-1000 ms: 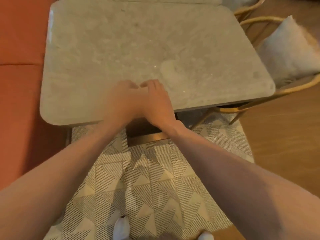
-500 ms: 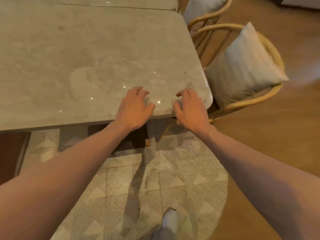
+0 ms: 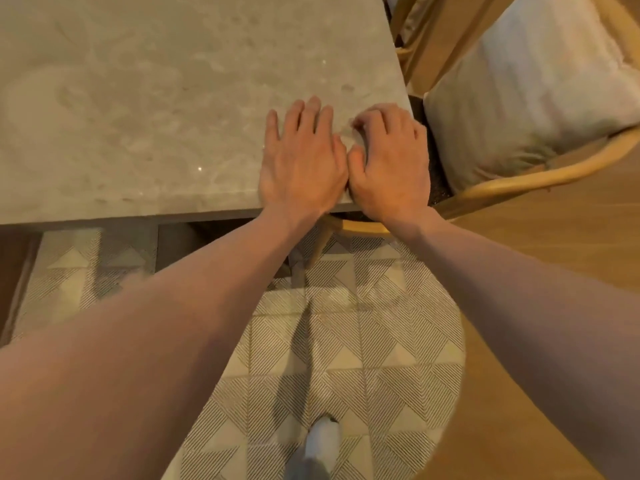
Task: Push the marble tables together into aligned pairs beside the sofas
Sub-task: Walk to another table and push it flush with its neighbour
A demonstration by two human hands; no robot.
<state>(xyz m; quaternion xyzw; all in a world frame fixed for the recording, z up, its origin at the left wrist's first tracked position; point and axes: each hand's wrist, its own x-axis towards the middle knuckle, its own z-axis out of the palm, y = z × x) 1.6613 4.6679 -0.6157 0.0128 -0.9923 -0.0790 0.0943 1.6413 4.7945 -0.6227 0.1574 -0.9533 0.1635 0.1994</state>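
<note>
A beige marble table (image 3: 166, 109) fills the upper left of the head view, with its near right corner in the middle. My left hand (image 3: 303, 161) lies flat on the top near that corner, fingers straight and pointing away from me. Right beside it, my right hand (image 3: 389, 161) covers the corner itself with its fingers curled over it. The two hands touch at the thumbs. No second table or sofa shows in this frame.
A rattan chair (image 3: 533, 181) with a pale cushion (image 3: 540, 88) stands close against the table's right side. A patterned rug (image 3: 346, 341) lies under the table, with wooden floor (image 3: 554, 251) to the right. My socked foot (image 3: 320, 445) is on the rug.
The view has shifted right along the table. Both hands moved from the middle of the near edge to the right corner, and my right hand's fingers have curled.
</note>
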